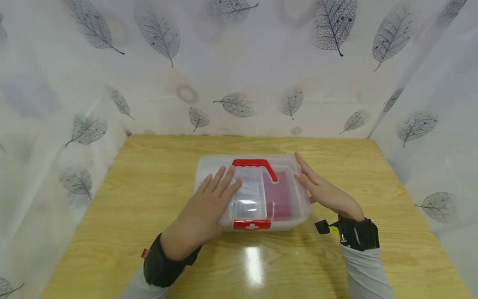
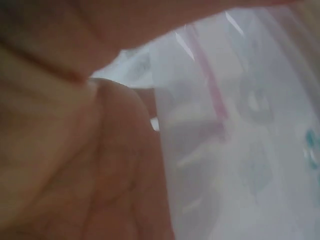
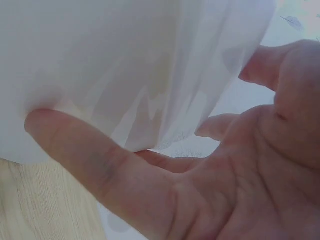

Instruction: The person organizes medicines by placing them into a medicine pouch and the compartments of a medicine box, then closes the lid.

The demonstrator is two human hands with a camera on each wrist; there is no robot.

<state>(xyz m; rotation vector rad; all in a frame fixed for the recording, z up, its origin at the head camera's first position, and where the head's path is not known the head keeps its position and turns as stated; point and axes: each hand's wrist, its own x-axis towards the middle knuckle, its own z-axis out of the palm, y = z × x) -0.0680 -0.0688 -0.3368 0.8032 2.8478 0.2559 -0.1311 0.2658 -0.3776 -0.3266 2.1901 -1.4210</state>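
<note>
In the head view a clear plastic first-aid box (image 1: 298, 211) lies on the table with its lid on. A red handle (image 1: 251, 162) lies across its top, and a red latch (image 1: 252, 224) with a white cross is at the near side. Through the lid I see a magenta item (image 1: 280, 195) and pale contents. My left hand (image 1: 205, 211) rests over the box's left part, fingers straight. Against the right side, my right hand (image 1: 325, 193) touches with extended fingers; its thumb (image 3: 75, 135) presses the box wall in the right wrist view.
The wooden table (image 1: 149, 166) extends around the box. Leaf-printed curtains (image 1: 239, 62) hang behind it and at both sides. A bright reflection shows on the tabletop nearer to me.
</note>
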